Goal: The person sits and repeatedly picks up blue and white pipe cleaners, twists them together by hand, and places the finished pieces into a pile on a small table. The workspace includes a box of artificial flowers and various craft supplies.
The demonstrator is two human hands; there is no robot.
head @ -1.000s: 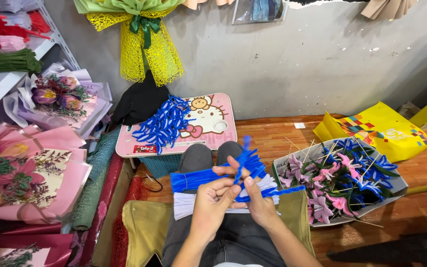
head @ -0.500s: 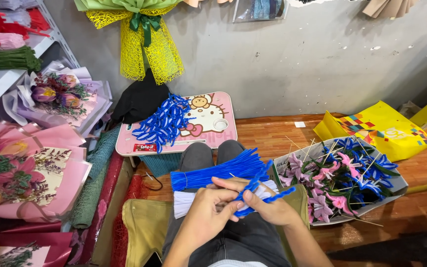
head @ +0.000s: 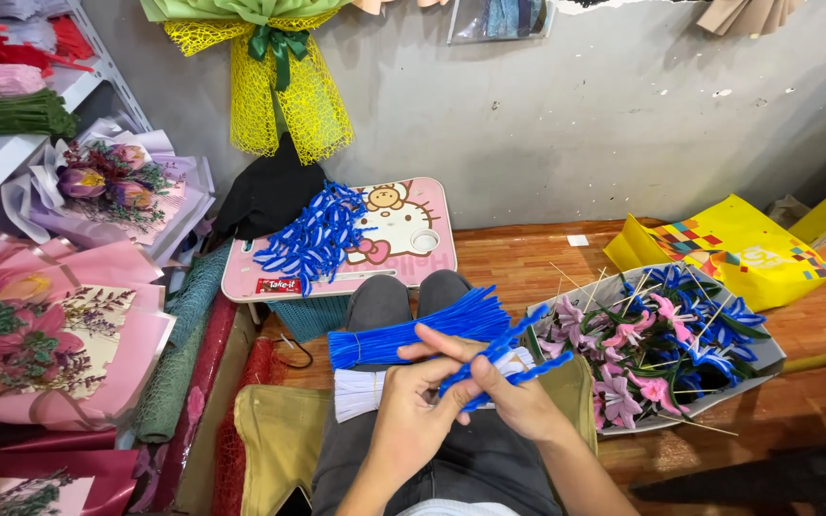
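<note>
Over my lap, my left hand and my right hand pinch the same bent blue pipe cleaners and fold them together. Just beyond the hands, a bundle of straight blue pipe cleaners lies across my knees, with a bundle of white ones under it. A heap of finished blue loops rests on the small pink lap table ahead of me.
A grey tray of blue and pink pipe-cleaner flowers sits on the wooden floor to my right, a yellow bag behind it. Wrapped bouquets and rolls of mesh crowd the left. A shelf stands at far left.
My hands dropped from in front of the bundle down toward my lap, and the blue piece went from held upright to lying slanted between my fingers.
</note>
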